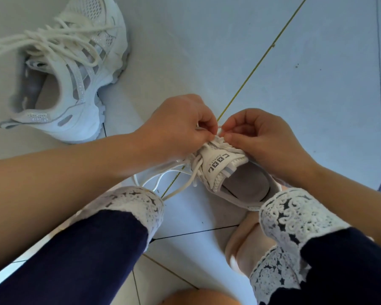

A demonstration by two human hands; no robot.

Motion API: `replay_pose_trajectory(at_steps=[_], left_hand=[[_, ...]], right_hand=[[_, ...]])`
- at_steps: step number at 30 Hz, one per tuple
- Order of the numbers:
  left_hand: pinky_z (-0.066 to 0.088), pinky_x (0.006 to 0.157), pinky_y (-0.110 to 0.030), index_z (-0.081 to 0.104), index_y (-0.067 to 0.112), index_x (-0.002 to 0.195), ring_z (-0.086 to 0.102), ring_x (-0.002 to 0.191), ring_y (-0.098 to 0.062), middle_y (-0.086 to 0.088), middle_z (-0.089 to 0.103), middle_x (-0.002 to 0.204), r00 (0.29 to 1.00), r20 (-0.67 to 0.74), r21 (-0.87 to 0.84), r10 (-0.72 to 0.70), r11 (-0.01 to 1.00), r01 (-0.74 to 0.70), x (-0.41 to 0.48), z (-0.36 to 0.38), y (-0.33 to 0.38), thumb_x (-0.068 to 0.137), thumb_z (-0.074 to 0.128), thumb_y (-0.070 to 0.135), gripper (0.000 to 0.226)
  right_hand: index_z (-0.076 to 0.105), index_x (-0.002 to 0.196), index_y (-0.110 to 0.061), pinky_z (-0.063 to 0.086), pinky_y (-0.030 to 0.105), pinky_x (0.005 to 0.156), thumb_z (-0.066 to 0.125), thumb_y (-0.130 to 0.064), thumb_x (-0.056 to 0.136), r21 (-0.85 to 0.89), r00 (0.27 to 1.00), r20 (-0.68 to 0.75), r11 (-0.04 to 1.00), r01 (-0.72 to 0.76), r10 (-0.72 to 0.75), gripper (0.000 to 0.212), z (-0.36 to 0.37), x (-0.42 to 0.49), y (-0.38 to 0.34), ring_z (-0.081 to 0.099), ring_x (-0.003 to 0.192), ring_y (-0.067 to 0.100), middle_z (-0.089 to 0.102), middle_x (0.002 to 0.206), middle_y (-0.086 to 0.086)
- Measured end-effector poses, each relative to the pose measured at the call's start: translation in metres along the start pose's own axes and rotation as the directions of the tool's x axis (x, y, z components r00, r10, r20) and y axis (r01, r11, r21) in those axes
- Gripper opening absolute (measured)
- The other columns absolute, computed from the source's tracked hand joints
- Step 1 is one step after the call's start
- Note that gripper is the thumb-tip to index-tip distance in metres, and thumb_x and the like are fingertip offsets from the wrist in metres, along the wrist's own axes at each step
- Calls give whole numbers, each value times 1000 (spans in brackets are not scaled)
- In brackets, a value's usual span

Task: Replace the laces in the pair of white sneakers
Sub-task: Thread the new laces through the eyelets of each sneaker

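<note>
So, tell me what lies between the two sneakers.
In the head view, bare floor tile with a grout line lies between the far sneaker and the near sneaker; the left hand, pinching the lace, crosses above it.

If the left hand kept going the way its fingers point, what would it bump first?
Most likely the right hand. The left hand points sideways over the sneaker toward it, with only a bit of lace between them.
</note>
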State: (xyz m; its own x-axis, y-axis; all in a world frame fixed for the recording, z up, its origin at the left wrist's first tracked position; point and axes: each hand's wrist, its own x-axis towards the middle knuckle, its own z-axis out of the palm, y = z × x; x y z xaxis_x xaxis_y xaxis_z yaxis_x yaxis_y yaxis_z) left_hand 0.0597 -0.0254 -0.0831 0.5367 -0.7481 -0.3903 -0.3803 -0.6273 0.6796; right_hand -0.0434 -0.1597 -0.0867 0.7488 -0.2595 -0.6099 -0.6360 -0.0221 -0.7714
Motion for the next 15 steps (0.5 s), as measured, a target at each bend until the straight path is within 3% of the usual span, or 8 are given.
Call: replay_pose_trajectory(at_steps=[5, 8, 15], left_hand=[[41, 74, -28, 71, 20, 79, 48, 77, -10, 11, 47, 74, 999, -36, -8, -16, 1000, 15, -3, 5, -2, 74, 69, 16, 7], [38, 71, -25, 71, 18, 80, 48, 76, -10, 10, 46, 75, 999, -42, -31, -25, 999, 23, -3, 7, -1, 75, 67, 13, 9], [38, 71, -23, 62, 31, 71, 49, 76, -8, 10, 52, 76, 998, -28, -72, -55, 996, 53, -5, 2, -4, 74, 69, 19, 15]], right_hand=[[65, 72, -27, 49, 18, 74, 71, -11, 73, -139, 999, 23, 989, 43, -41, 17, -2, 1, -2, 64, 75, 6, 71, 80, 0], [63, 70, -32, 45, 12, 71, 71, -20, 70, -253, 995, 53, 963, 95, -85, 15, -3, 3, -6, 59, 71, -3, 68, 76, -10], [66, 73, -33, 44, 7, 67, 74, -35, 66, -338, 988, 147, 936, 98, -51, 11, -10, 9, -10, 59, 70, -5, 66, 71, -19]])
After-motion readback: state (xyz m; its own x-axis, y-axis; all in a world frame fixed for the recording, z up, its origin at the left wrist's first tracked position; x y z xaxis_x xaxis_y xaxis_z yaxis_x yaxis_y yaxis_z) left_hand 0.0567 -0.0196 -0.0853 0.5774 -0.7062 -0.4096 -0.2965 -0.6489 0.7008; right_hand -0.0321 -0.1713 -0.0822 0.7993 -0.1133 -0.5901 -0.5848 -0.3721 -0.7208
